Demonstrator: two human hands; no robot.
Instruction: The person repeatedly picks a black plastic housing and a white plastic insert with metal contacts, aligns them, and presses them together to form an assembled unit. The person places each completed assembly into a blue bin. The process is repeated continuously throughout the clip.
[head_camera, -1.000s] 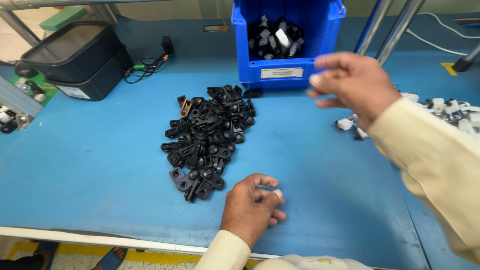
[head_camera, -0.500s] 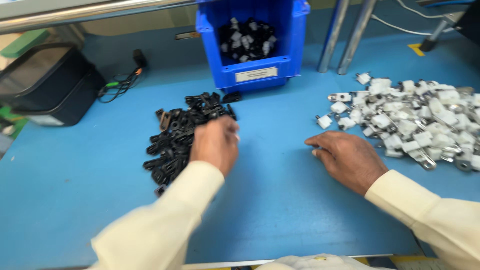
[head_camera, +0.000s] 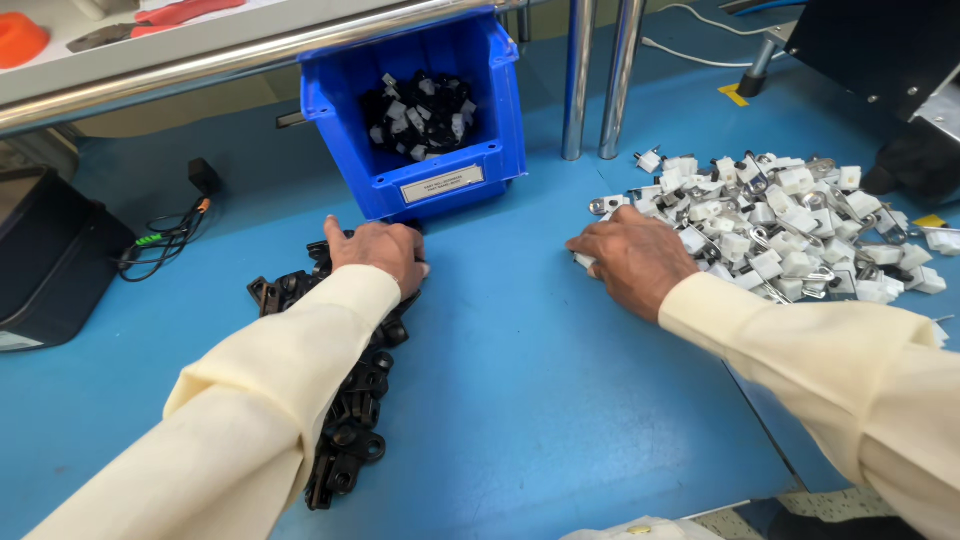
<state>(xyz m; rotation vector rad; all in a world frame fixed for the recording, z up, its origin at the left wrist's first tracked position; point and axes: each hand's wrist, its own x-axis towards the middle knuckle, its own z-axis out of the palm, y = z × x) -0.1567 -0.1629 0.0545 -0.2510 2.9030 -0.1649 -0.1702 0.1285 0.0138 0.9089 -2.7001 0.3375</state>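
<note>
My left hand (head_camera: 380, 255) lies palm down on the far end of a pile of black plastic parts (head_camera: 350, 420), its fingers curled over the pieces just in front of a blue bin (head_camera: 500, 110). The sleeve covers much of that pile. My right hand (head_camera: 630, 255) rests palm down on the near left edge of a heap of white and metal parts (head_camera: 790, 220), fingertips touching a white piece. Whether either hand grips a piece is hidden under the fingers.
The blue bin holds mixed black and white parts. Two metal posts (head_camera: 580, 80) rise behind it. A black case (head_camera: 50, 270) and a cable (head_camera: 170, 235) sit at the left, and a dark machine (head_camera: 880, 50) at the far right. All rest on a blue table (head_camera: 520, 380).
My left hand went from the pile's near end to its far end. My right hand came down from the air by the bin onto the white heap. The view shifted right.
</note>
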